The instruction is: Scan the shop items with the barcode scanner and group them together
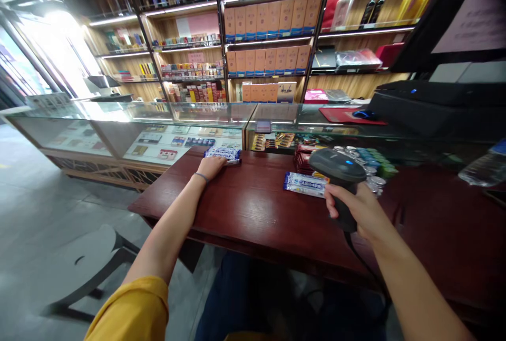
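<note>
My left hand (213,167) is stretched out to the table's far left, its fingers closed over the near edge of some blue-and-white packets (223,152); the fingertips are partly hidden. A dark pen or marker (234,162) lies just beside its thumb. My right hand (361,209) grips a black barcode scanner (336,166) by the handle, with a blue light lit on top and a cable hanging below. Under the scanner's head, another blue-and-white packet (304,184) lies flat on the dark red wooden table (253,209).
Red packets (303,157) are stacked behind the scanner, beside several small silver-topped containers (373,183). A clear plastic bottle (484,167) lies at right. Glass display counters (174,114) run behind the table. A grey stool (85,264) stands at lower left; a monitor (446,25) overhangs the right.
</note>
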`<action>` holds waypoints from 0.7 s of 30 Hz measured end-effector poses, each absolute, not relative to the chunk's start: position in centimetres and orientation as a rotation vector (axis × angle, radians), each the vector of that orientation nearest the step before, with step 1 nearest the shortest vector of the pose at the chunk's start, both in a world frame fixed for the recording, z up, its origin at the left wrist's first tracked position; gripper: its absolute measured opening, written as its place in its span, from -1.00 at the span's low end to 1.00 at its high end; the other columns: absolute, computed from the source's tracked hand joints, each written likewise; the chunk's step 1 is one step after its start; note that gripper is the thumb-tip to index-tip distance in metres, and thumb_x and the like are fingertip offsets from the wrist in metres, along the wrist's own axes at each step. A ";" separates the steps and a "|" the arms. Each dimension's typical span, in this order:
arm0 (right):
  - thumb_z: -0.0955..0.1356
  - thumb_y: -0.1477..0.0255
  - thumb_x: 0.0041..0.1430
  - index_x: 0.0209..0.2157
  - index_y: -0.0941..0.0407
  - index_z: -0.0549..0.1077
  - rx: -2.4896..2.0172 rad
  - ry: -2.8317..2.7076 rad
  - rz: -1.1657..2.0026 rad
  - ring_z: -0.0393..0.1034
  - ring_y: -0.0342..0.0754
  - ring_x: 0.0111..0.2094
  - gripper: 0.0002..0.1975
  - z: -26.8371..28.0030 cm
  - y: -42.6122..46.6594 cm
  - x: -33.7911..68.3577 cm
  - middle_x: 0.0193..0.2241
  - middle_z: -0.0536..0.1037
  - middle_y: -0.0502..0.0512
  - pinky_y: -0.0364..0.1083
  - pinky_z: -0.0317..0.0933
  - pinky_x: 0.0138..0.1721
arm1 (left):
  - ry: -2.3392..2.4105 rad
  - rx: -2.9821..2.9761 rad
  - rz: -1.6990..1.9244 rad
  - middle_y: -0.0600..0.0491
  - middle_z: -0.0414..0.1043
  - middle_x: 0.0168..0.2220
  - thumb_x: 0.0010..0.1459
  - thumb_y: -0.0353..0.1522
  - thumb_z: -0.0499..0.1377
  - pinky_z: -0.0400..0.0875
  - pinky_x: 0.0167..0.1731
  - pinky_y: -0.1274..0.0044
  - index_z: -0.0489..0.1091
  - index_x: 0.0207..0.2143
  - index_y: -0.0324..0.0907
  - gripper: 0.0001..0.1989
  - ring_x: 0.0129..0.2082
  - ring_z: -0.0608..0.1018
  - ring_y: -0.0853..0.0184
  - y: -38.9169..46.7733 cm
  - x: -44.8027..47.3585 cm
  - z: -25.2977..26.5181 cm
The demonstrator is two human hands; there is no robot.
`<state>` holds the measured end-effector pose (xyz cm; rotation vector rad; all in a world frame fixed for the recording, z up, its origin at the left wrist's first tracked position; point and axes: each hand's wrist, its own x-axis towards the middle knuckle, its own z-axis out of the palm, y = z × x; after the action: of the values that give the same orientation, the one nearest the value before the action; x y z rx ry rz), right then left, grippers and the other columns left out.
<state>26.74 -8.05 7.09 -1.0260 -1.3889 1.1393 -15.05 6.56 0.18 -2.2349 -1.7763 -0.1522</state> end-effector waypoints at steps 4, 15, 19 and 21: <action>0.45 0.23 0.14 -0.53 0.12 0.38 -1.030 -1.406 1.138 0.25 -0.21 -0.72 -0.68 7.1 -8.1 26.9 -0.67 0.39 -0.06 -0.20 0.15 -0.66 | -1.780 -2.206 -0.275 -0.13 0.57 -0.15 0.39 -0.26 -0.06 0.36 -0.26 0.49 0.46 -0.09 -0.14 -0.68 -0.16 0.60 0.18 5.7 -14.0 0.7; 0.45 0.23 0.14 -0.48 0.11 0.38 -0.994 -1.414 1.113 0.23 -0.21 -0.74 -0.70 7.4 -8.4 26.3 -0.66 0.38 -0.08 -0.19 0.11 -0.68 | -1.880 -2.174 -1.681 0.01 0.61 -0.21 0.17 -0.23 0.13 0.44 -0.18 0.51 0.53 -0.13 -0.20 -0.68 -0.26 0.60 0.30 5.8 -13.2 1.0; 0.45 0.22 0.12 -0.47 0.11 0.37 -1.034 -1.431 1.123 0.25 -0.21 -0.74 -0.70 7.5 -8.5 26.2 -0.66 0.39 -0.08 -0.19 0.11 -0.67 | -1.831 -2.485 -1.754 -0.06 0.60 -0.08 0.12 -0.20 0.18 0.45 -0.05 0.41 0.53 -0.05 -0.26 -0.57 -0.12 0.60 0.18 6.0 -12.6 1.2; 0.45 0.21 0.11 -0.47 0.11 0.36 -1.079 -1.460 1.106 0.24 -0.21 -0.75 -0.70 7.5 -8.6 26.0 -0.66 0.40 -0.07 -0.18 0.09 -0.68 | -1.814 -2.614 -1.651 -0.06 0.59 -0.04 0.13 -0.17 0.19 0.41 0.03 0.37 0.53 -0.01 -0.24 -0.55 -0.05 0.59 0.14 5.9 -12.4 1.3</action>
<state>25.99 -8.64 7.52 -1.0790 -1.4603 1.1059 -12.43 5.86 1.34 -2.6139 -1.8137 -1.6506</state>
